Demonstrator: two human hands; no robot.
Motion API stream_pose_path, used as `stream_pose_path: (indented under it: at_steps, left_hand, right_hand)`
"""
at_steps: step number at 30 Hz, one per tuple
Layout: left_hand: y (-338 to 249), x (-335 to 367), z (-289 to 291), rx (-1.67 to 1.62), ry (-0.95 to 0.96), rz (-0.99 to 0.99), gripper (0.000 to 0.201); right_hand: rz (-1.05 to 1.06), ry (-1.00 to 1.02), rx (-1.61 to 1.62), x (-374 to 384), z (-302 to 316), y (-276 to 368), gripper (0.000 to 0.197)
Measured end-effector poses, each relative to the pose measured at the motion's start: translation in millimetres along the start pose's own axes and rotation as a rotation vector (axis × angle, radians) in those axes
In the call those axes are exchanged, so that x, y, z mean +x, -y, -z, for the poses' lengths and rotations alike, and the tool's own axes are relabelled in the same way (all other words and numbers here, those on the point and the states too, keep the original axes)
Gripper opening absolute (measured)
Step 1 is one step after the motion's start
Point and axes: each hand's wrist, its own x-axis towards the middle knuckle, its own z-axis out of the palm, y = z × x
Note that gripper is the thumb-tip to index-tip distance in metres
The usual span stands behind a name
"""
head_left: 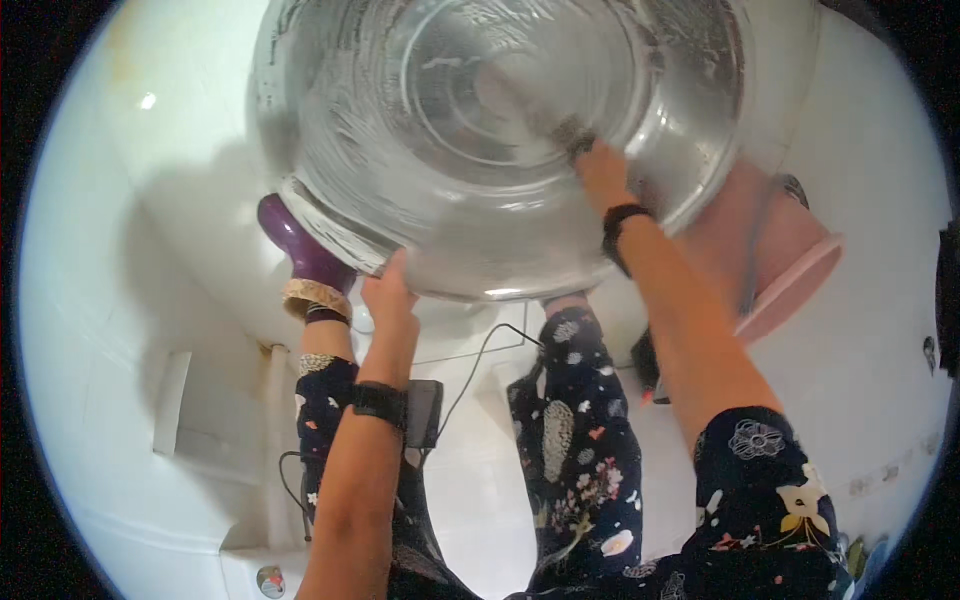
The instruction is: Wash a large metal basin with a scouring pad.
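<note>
A large, round, shiny metal basin (470, 245) is tilted up in front of me, its inside streaked with whitish suds in curved swirls. My left hand (390, 290) is closed on its near rim at the lower left, with the thumb over the edge. Inside the basin, my right hand (605, 175) is closed around a small dark, rough-looking pad (573, 135) and meets the lower right part of the inner surface. Motion blurs that hand and the pad, so the pad's exact kind is unclear. Dark bands circle both wrists.
A pink bucket (790, 270) lies tilted at the right, partly behind my forearm. My purple boot (305, 245) is at the basin's left. A black box (424, 412) with a cable hangs by my left wrist. Pale walls (90, 330) stand close on both sides.
</note>
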Motion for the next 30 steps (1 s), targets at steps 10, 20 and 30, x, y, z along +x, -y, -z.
stream_pose_path:
  at_steps: [10, 20, 30]
  left_hand:
    - [12, -17, -13, 0.078, 0.071, 0.041, 0.05]
    - [58, -19, 0, -0.014, 0.107, 0.351, 0.068]
    - [45, -16, -5, -0.013, 0.115, 0.395, 0.063]
  right_hand:
    - [0.39, -0.163, 0.466, -3, 31, 203, 0.014]
    - [0.091, 0.073, -0.001, -19, 8, 18, 0.018]
    - [0.42, 0.131, 0.092, -59, -6, 106, 0.018]
